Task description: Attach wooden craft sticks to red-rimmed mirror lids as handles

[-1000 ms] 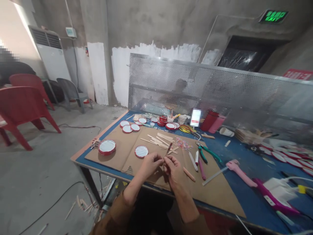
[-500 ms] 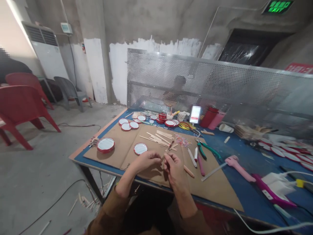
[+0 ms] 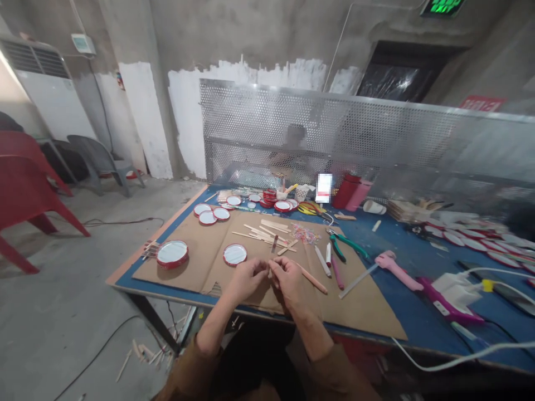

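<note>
The left hand (image 3: 246,280) and right hand (image 3: 288,282) sit close together at the near edge of a cardboard sheet (image 3: 184,277), nearer each other than half a second ago. The fingers (image 3: 262,269) of both hands are pressed together, pinching a thin pale wooden stick (image 3: 270,273) between them, though they hide most of it. A small dark-tipped blade (image 3: 275,243) stands just above the hands; whether it is held, I cannot tell. A long wooden stick (image 3: 312,280) lies just beside the right hand, and a red-rimmed lid (image 3: 234,254) lies near the left. Beyond are loose craft sticks (image 3: 263,230), with green-handled pliers (image 3: 345,247) on the right. More red-rimmed lids (image 3: 208,217) lie on the blue tabletop (image 3: 409,312), before a perforated metal screen (image 3: 292,117).
</note>
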The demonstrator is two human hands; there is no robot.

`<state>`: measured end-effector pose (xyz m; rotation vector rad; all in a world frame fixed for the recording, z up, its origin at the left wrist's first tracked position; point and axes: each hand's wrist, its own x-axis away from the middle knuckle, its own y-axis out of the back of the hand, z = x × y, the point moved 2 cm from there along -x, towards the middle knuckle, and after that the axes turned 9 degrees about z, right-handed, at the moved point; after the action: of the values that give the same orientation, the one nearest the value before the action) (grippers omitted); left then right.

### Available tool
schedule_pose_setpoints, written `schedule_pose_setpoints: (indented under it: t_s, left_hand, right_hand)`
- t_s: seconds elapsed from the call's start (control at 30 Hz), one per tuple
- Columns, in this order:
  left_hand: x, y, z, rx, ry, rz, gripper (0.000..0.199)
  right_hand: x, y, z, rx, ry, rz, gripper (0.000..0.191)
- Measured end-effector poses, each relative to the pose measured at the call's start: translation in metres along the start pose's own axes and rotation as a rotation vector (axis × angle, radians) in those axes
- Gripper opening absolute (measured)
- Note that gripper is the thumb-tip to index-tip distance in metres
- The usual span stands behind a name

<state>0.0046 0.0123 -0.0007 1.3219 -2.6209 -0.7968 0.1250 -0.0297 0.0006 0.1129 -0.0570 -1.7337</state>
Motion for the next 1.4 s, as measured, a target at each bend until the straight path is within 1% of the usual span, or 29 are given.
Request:
schedule_pose_setpoints:
  t_s: [0.07,0.13,0.2,0.27,0.33,0.4,0.47,0.57,0.73,0.93,1.1,1.17,1.23,1.3,1.4]
  left_hand:
    - [0.001,-0.004,0.002,-0.149,-0.015,-0.111,0.009]
    - [0.004,-0.007,0.004,-0.258,-0.040,-0.212,0.010]
    - [0.007,-0.008,0.005,-0.318,-0.096,-0.256,0.010]
    - [0.010,-0.009,0.003,-0.345,-0.185,-0.223,0.012]
    - [0.012,-0.010,-0.001,-0.362,-0.275,-0.151,0.015]
    - [0.013,-0.012,-0.004,-0.393,-0.321,-0.090,0.018]
    - [0.013,-0.015,-0.006,-0.443,-0.319,-0.060,0.018]
    - [0.012,-0.017,-0.007,-0.510,-0.282,-0.027,0.016]
    - [0.013,-0.016,-0.008,-0.527,-0.238,0.013,0.017]
    - [0.013,-0.013,-0.010,-0.510,-0.271,0.049,0.024]
    - [0.014,-0.014,-0.013,-0.520,-0.280,0.059,0.019]
    - [0.014,-0.015,-0.012,-0.518,-0.280,0.051,0.017]
    - [0.013,-0.016,-0.012,-0.520,-0.278,0.042,0.016]
    - [0.013,-0.016,-0.010,-0.525,-0.269,0.035,0.017]
    - [0.013,-0.016,-0.008,-0.532,-0.265,0.035,0.017]
  right_hand:
    - [-0.005,0.003,-0.001,0.236,-0.019,-0.019,0.027]
    - [-0.011,0.007,-0.002,0.437,-0.046,-0.025,0.025]
    - [-0.017,0.011,-0.001,0.546,-0.071,-0.014,0.021]
    - [-0.021,0.014,0.001,0.622,-0.094,0.007,0.020]
    - [-0.024,0.015,0.003,0.715,-0.115,0.011,0.020]
    - [-0.025,0.015,0.004,0.806,-0.136,-0.006,0.018]
    - [-0.024,0.015,0.006,0.879,-0.159,-0.021,0.014]
    - [-0.020,0.016,0.010,0.933,-0.179,-0.004,0.011]
    - [-0.012,0.020,0.016,0.926,-0.171,0.009,0.017]
    - [-0.003,0.022,0.014,0.905,-0.087,-0.037,0.018]
    - [-0.001,0.025,0.009,0.913,-0.042,-0.042,0.021]
    - [-0.003,0.026,0.013,1.016,0.003,-0.054,0.023]
    - [-0.010,0.022,0.020,1.202,0.088,-0.029,0.024]
    - [-0.022,0.015,0.028,1.351,0.167,0.045,0.023]
    - [-0.045,0.004,0.037,1.422,0.214,0.145,0.025]
